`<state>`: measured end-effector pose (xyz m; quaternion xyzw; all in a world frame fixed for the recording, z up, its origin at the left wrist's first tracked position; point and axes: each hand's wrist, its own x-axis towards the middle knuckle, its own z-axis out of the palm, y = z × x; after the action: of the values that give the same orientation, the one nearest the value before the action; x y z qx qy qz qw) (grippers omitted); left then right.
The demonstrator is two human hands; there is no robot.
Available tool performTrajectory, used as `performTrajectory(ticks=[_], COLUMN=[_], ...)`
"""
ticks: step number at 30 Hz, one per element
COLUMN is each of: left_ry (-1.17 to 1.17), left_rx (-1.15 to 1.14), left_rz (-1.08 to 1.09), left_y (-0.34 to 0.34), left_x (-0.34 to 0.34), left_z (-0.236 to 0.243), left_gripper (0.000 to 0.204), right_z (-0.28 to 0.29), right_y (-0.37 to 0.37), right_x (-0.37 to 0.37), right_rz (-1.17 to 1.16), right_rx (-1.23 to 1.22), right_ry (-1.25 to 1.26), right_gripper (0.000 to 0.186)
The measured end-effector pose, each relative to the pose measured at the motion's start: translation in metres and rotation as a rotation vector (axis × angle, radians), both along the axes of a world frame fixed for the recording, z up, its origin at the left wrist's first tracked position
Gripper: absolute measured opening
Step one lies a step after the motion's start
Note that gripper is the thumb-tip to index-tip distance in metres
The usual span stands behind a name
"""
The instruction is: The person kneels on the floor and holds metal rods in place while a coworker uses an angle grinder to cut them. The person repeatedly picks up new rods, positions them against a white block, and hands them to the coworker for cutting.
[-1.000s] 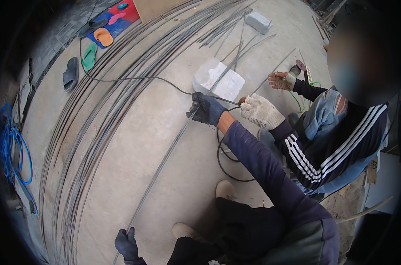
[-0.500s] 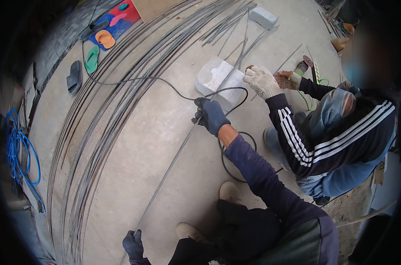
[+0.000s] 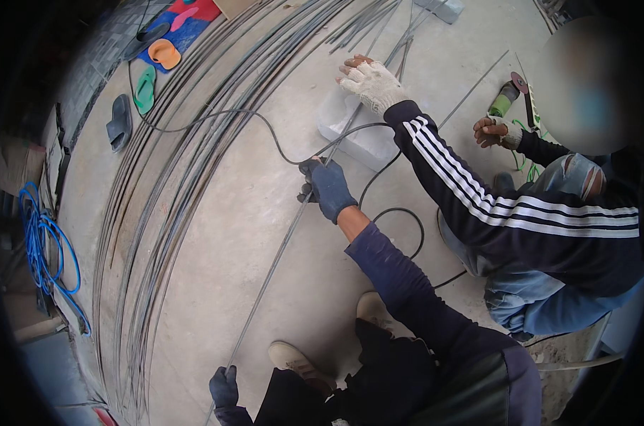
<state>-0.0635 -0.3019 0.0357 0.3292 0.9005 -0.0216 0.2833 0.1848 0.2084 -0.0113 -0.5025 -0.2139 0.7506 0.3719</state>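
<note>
A long thin steel rod (image 3: 267, 285) runs slantwise from the lower left up toward a whitish block (image 3: 339, 117). My left hand (image 3: 224, 388), in a dark glove, is closed around its near end at the lower edge. Further up, my right hand (image 3: 329, 188), in a dark blue glove, grips the same rod with bent fingers. A black cable (image 3: 265, 121) passes over the rod just beyond my right hand. Beside me a crouching co-worker's gloved hand (image 3: 375, 86) reaches over the block with fingers spread. Their other hand (image 3: 495, 133) is held near a green angle grinder (image 3: 505, 98).
Many long steel rods (image 3: 167, 186) lie in a curved bundle on the floor at the left. Loose slippers (image 3: 120, 122) lie beyond them, and a coiled blue hose (image 3: 39, 234) is at the far left. A second block (image 3: 446, 8) stands at the back. The cable loops near my feet.
The co-worker's near arm has stretched left over the block, and their other hand has moved right toward the grinder. My hands keep their hold on the rod; the view has shifted slightly.
</note>
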Motion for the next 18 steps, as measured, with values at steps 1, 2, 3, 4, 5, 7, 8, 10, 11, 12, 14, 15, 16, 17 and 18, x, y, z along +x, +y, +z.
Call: performTrajectory(ticks=[1, 2, 3, 4, 5, 7, 8, 10, 11, 12, 14, 15, 16, 17, 18], left_ry=[-0.035, -0.07, -0.077, -0.04, -0.048, -0.077, -0.093, -0.107, -0.108, -0.105, -0.127, -0.141, -0.156, -0.251, -0.348], left_rx=[-0.008, -0.016, -0.042, 0.035, 0.029, 0.041, 0.052, 0.048, 0.035, 0.021, -0.07, -0.11, -0.15, -0.056, 0.033], left_rz=[0.008, 0.012, -0.018, -0.048, -0.035, 0.004, 0.024, 0.024, 0.004, -0.014, -0.038, -0.049, -0.062, -0.024, 0.017], left_y=[-0.002, -0.004, -0.006, -0.012, -0.019, -0.011, -0.006, 0.011, 0.019, 0.027, 0.044, 0.051, 0.056, 0.06, 0.064], left_x=[0.004, 0.008, 0.012, 0.016, 0.011, 0.012, 0.008, -0.004, -0.012, -0.021, -0.036, -0.042, -0.048, -0.054, -0.056], left_z=[0.001, 0.001, -0.004, -0.017, -0.024, -0.025, -0.024, -0.019, -0.017, -0.014, -0.006, -0.002, -0.001, -0.007, -0.013], left_gripper=[0.045, 0.046, 0.048, 0.048, 0.048, 0.047, 0.047, 0.048, 0.049, 0.049, 0.05, 0.048, 0.046, 0.042, 0.037], right_z=[0.004, 0.002, -0.002, -0.005, -0.009, -0.012, -0.013, -0.015, -0.017, -0.022, -0.025, -0.024, -0.022, -0.02, -0.016], right_y=[-0.001, 0.001, 0.001, 0.001, -0.002, -0.007, -0.011, -0.025, -0.028, -0.032, -0.032, -0.032, -0.031, -0.028, -0.028], right_x=[0.003, 0.005, 0.005, 0.007, 0.007, 0.006, 0.009, 0.01, 0.008, 0.004, -0.002, -0.005, -0.007, -0.008, -0.009], right_rz=[0.0, 0.042, 0.077, 0.109, 0.138, 0.21, 0.252, 0.337, 0.356, 0.339, 0.292, 0.308, 0.323, 0.337, 0.344], right_rx=[-0.039, -0.045, -0.053, -0.056, -0.053, -0.037, 0.002, 0.08, 0.023, 0.035, 0.064, 0.046, 0.027, 0.009, 0.013], right_ry=[-0.054, -0.033, -0.012, 0.0, -0.011, -0.045, -0.08, -0.136, -0.107, -0.09, -0.063, -0.056, -0.05, -0.045, -0.044], right_gripper=[0.023, 0.024, 0.024, 0.024, 0.026, 0.031, 0.033, 0.039, 0.045, 0.045, 0.043, 0.041, 0.039, 0.037, 0.034])
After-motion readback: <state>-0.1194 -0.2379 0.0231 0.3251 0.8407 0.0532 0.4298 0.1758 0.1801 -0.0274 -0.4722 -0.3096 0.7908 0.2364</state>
